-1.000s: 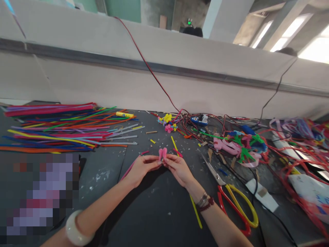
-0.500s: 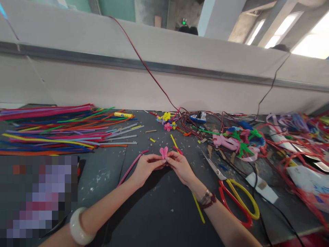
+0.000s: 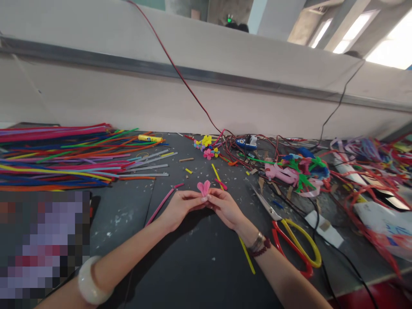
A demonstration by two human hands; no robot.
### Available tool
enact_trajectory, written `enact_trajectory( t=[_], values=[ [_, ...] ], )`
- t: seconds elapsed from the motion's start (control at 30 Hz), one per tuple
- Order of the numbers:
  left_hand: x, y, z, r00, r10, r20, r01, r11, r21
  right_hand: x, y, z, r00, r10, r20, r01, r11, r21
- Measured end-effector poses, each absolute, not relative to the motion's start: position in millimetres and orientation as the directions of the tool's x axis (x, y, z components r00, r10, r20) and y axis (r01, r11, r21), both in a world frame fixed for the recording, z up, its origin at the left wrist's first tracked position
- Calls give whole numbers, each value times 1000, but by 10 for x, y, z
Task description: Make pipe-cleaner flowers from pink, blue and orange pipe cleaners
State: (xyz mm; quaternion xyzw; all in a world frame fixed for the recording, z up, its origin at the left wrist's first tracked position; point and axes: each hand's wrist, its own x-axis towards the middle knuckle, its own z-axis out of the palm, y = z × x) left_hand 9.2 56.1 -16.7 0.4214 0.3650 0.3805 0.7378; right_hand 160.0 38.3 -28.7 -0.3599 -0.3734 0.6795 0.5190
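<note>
Pair of fuzzy pink pipe-cleaner petals point(image 3: 203, 187), bent into narrow loops, upright, tips splayed apart, base pinched between the left hand point(image 3: 183, 207) and the right hand point(image 3: 224, 208).

- You get bright, even daylight; the ceiling light panels point(image 3: 352, 33) and a blown-out white patch point(image 3: 394, 47) at upper right are the strongest sources.
- Your hands point(image 3: 204, 208) cast a soft shadow point(image 3: 189, 231) toward you across the dark work table point(image 3: 122, 231).
- You see glare on the plastic sheet point(image 3: 380, 227) at right.
- The metal rail point(image 3: 161, 68) bows from wide-angle distortion, strongest toward the edges.
- The pink pipe-cleaner petal point(image 3: 203, 187) looks fairly sharp, while the tangled strips point(image 3: 363, 150) at far right look soft.
- A pixelated block point(image 3: 41, 244) hides the lower left.
</note>
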Motion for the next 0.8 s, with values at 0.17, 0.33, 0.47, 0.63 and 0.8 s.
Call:
enact_trajectory(
  t=[0.17,0.33,0.47,0.63,0.8],
  values=[
    [76,557,-126,444,871,-210,-218,333,917,1584,358,-241,-185,980,-70,-391,-139,-910],
    [54,577,-123,414,895,-164,-162,250,955,1590,360,-236,-152,988,6,-307,-41,-951],
    [39,581,-101,397,912,-108,-120,168,978,1599,352,-188,-138,987,77,-225,45,-973],
    [38,559,-70,392,918,-59,-51,86,995,1603,342,-127,-68,981,179,-68,175,-982],
    [30,553,-70,393,919,-25,23,17,1000,1605,346,-127,-104,968,229,81,238,-968]
  ],
)
